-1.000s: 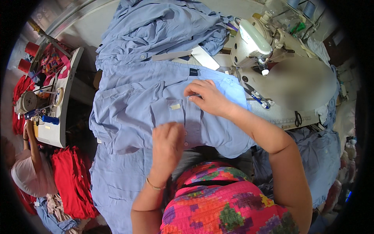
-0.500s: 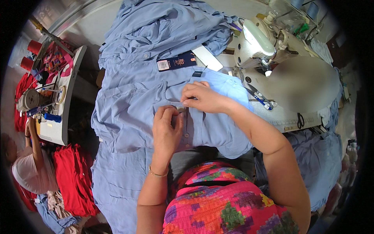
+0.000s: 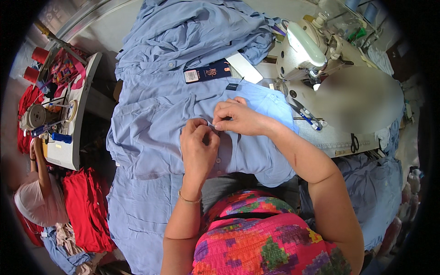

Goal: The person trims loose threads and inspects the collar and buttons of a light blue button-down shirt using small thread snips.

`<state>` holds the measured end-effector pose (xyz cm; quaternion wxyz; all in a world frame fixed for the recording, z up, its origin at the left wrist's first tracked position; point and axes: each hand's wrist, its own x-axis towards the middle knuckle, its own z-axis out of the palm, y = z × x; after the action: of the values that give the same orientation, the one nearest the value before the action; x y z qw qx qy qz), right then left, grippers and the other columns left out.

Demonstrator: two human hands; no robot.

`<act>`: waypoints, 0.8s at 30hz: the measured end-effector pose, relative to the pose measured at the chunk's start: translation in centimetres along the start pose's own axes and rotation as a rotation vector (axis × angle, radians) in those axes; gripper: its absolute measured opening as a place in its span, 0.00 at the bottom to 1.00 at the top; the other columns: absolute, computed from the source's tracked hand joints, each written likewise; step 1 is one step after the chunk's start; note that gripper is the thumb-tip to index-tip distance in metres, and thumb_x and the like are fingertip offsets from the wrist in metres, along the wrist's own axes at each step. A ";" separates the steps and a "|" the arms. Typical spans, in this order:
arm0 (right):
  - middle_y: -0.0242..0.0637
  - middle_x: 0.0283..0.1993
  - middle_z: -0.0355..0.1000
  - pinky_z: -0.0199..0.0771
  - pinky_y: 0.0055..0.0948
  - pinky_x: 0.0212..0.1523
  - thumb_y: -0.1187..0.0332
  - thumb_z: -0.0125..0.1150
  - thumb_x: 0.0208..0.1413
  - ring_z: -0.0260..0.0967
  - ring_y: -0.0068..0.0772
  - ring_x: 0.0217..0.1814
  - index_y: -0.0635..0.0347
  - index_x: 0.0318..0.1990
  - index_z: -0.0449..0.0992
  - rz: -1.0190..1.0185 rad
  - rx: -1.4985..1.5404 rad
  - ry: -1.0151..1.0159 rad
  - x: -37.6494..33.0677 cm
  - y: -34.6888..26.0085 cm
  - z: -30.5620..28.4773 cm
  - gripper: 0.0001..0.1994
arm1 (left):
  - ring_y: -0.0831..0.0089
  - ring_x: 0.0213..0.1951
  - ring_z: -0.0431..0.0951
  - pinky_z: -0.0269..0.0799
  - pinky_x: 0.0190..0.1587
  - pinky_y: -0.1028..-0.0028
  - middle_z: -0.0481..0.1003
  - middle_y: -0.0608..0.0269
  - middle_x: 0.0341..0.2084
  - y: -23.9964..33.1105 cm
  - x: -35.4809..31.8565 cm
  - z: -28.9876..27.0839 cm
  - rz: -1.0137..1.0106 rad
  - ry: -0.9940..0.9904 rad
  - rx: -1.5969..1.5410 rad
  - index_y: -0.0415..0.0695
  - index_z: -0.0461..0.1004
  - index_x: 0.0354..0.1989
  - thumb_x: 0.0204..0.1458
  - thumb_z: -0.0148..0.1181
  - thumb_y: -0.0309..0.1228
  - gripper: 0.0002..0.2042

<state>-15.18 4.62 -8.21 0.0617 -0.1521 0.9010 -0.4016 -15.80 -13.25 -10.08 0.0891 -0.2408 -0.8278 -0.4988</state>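
Observation:
A light blue button-up shirt (image 3: 151, 126) lies spread out before me, its collar label toward the far side. My left hand (image 3: 198, 149) is closed in a pinch at the front placket, thumb against curled fingers. Just to the right and slightly farther away, my right hand (image 3: 240, 118) pinches the same placket, its fingertips almost meeting the left ones. Whether a button sits between the fingertips is hidden. Below the hands a small pale button (image 3: 218, 161) shows on the placket. A dark blue hang tag (image 3: 207, 72) and a white card (image 3: 243, 66) rest beyond the collar.
More light blue garments (image 3: 192, 32) are heaped at the back. A sewing machine (image 3: 300, 46) stands at the right, with blue-handled scissors (image 3: 306, 115) and small black scissors (image 3: 354, 143) nearby. At the left, another person (image 3: 39, 199) works by a white table (image 3: 85, 105) and red cloth (image 3: 85, 211).
My left hand has shifted slightly right and its fingers have curled in, covering the placket gap that showed before. My right hand has barely moved and keeps its pinch.

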 end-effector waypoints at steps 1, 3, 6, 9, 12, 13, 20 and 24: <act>0.26 0.37 0.67 0.41 0.35 0.57 0.61 0.58 0.55 0.60 0.27 0.47 0.53 0.33 0.76 -0.010 0.000 0.007 0.0 0.1 0.1 0.08 | 0.62 0.33 0.73 0.69 0.35 0.69 0.72 0.55 0.33 -0.2 0.0 -0.1 -0.026 -0.003 -0.042 0.35 0.74 0.24 0.41 0.60 0.20 0.02; 0.26 0.38 0.67 0.41 0.35 0.58 0.61 0.58 0.55 0.61 0.27 0.47 0.53 0.33 0.76 0.012 -0.002 0.017 0.1 0.2 0.1 0.07 | 0.68 0.36 0.72 0.67 0.38 0.74 0.71 0.58 0.33 0.0 0.0 -1.1 -0.105 -0.019 -0.159 0.34 0.74 0.26 0.43 0.59 0.20 0.03; 0.26 0.39 0.68 0.42 0.36 0.59 0.63 0.58 0.54 0.62 0.26 0.48 0.54 0.33 0.76 0.012 -0.024 0.054 0.0 0.8 0.2 0.07 | 0.77 0.33 0.70 0.67 0.34 0.79 0.71 0.63 0.32 -0.5 -0.8 -3.8 -0.115 0.094 -0.321 0.36 0.74 0.26 0.47 0.57 0.17 0.02; 0.27 0.40 0.68 0.42 0.36 0.60 0.64 0.57 0.55 0.63 0.26 0.48 0.54 0.34 0.76 0.022 -0.025 0.067 0.1 0.5 0.0 0.06 | 0.79 0.34 0.70 0.66 0.38 0.80 0.72 0.64 0.34 -1.6 -2.5 -10.1 -0.113 0.304 -0.301 0.36 0.74 0.28 0.49 0.55 0.17 0.03; 0.27 0.40 0.69 0.43 0.36 0.60 0.65 0.56 0.55 0.64 0.25 0.48 0.54 0.35 0.76 0.008 -0.030 0.074 -0.2 0.7 -0.1 0.06 | 0.81 0.32 0.70 0.67 0.37 0.80 0.74 0.64 0.32 -4.7 -4.6 -15.3 -0.269 0.502 -0.286 0.35 0.74 0.29 0.52 0.54 0.19 0.03; 0.27 0.40 0.69 0.43 0.36 0.60 0.65 0.56 0.55 0.64 0.25 0.48 0.54 0.36 0.76 -0.006 -0.033 0.076 -0.1 0.8 0.0 0.06 | 0.81 0.30 0.71 0.67 0.37 0.80 0.74 0.65 0.31 -5.8 -5.8 -16.5 -0.327 0.554 -0.308 0.36 0.74 0.29 0.53 0.55 0.21 0.03; 0.27 0.38 0.70 0.46 0.36 0.57 0.65 0.59 0.51 0.64 0.26 0.48 0.53 0.37 0.76 0.039 0.016 0.124 0.3 -0.2 0.4 0.07 | 0.81 0.29 0.71 0.67 0.36 0.80 0.74 0.65 0.26 -5.4 -9.6 -18.0 -0.505 0.267 -0.309 0.37 0.75 0.29 0.53 0.57 0.23 0.04; 0.28 0.37 0.69 0.48 0.38 0.54 0.62 0.62 0.47 0.64 0.31 0.46 0.53 0.34 0.75 -0.038 -0.124 0.206 -0.4 0.1 0.8 0.08 | 0.80 0.30 0.72 0.67 0.37 0.80 0.75 0.64 0.27 -6.2 -6.6 -18.9 -0.386 0.432 -0.228 0.35 0.75 0.33 0.53 0.57 0.24 0.05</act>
<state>-14.65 4.22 -8.85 -0.0481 -0.1305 0.9227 -0.3596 -14.83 -34.09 -8.29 0.1392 0.0241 -0.7590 -0.6356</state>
